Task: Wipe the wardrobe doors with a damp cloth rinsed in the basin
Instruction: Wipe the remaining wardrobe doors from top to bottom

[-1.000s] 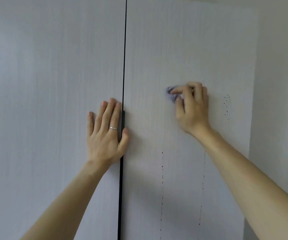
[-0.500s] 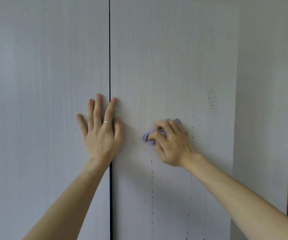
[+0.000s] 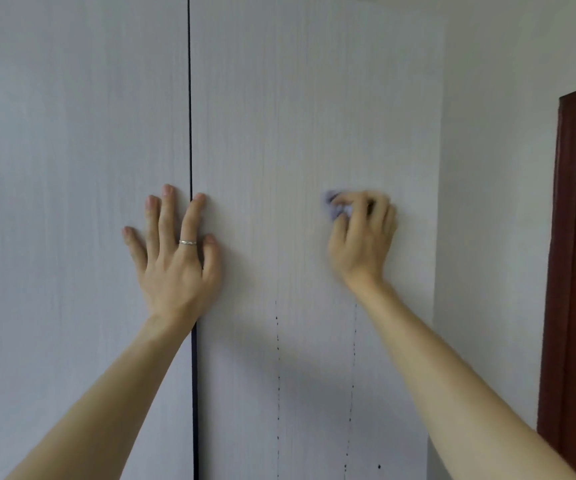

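Currently mid-wipe, by appearance: right hand, grip clenched round a bunched lilac cloth, on the right wardrobe door, at 3 o'clock from the left hand, whose grip is released, flat across the door seam. Dotted dark trails at 6 o'clock look unwiped; basin unseen.

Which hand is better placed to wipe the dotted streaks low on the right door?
Right hand: it grips the cloth above those streaks. Left hand lies flat over the seam, empty.
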Motion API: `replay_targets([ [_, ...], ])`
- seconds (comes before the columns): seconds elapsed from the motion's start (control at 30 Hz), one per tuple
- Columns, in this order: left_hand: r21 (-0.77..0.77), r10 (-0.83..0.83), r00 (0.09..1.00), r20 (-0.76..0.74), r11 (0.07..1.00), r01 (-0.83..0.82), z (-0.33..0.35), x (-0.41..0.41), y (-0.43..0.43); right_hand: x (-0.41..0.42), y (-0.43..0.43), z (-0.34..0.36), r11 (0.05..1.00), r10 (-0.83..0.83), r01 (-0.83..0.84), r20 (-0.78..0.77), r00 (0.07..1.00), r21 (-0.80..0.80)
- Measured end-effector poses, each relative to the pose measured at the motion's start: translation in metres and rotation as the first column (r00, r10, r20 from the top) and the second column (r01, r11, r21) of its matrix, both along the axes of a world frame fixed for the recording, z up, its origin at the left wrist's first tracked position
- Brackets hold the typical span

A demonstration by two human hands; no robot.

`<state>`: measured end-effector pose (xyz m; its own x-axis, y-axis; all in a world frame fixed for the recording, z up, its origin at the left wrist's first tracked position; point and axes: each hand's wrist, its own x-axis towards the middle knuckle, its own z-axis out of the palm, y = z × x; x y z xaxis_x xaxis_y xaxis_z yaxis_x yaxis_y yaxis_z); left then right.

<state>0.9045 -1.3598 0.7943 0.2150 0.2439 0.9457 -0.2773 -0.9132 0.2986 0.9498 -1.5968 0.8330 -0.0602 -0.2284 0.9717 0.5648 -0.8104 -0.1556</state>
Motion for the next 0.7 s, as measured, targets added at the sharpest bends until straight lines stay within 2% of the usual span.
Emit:
replay_targets([
  [0.07, -0.004, -0.004, 1.000, -0.004, 1.000, 0.004, 0.000, -0.002, 0.001, -0.005, 0.011, -0.050, 0.972, 0.004, -0.004, 0.002, 1.000, -0.233],
  [0.13, -0.003, -0.007, 1.000, -0.008, 1.000, 0.007, 0.000, -0.004, 0.000, -0.009, 0.007, -0.077, 0.891, 0.002, -0.011, -0.022, 1.000, -0.453],
  [0.2, -0.005, 0.004, 1.000, -0.011, 1.000, -0.005, -0.001, -0.005, 0.000, -0.006, -0.010, -0.070, 0.781, -0.023, 0.013, -0.009, 1.000, -0.624],
  [0.27, -0.007, 0.006, 1.000, -0.018, 1.000, -0.006, 0.000, -0.006, -0.002, -0.002, -0.027, -0.045, 0.707, -0.058, 0.062, 0.030, 0.998, -0.705],
  [0.33, -0.011, 0.004, 1.000, -0.021, 1.000, -0.004, 0.001, -0.006, -0.002, -0.001, -0.040, -0.017, 0.768, -0.075, 0.083, 0.039, 0.996, -0.634],
  [0.4, -0.016, 0.005, 1.000, -0.013, 1.000, -0.005, 0.001, -0.005, -0.002, 0.001, -0.051, 0.012, 0.893, -0.077, 0.076, 0.016, 0.997, -0.444],
  [0.47, -0.013, 0.007, 1.000, -0.006, 1.000, -0.007, 0.000, -0.004, -0.002, 0.008, -0.062, 0.039, 0.964, -0.106, 0.101, -0.005, 0.994, -0.247],
  [0.57, -0.009, 0.008, 1.000, -0.002, 1.000, -0.008, -0.001, -0.003, -0.002, 0.010, -0.067, 0.067, 0.996, -0.083, 0.081, -0.061, 0.995, -0.029],
  [0.7, -0.027, -0.013, 1.000, -0.005, 1.000, 0.013, -0.002, -0.004, -0.004, 0.011, -0.057, 0.062, 0.989, -0.013, 0.023, -0.069, 0.998, 0.148],
])
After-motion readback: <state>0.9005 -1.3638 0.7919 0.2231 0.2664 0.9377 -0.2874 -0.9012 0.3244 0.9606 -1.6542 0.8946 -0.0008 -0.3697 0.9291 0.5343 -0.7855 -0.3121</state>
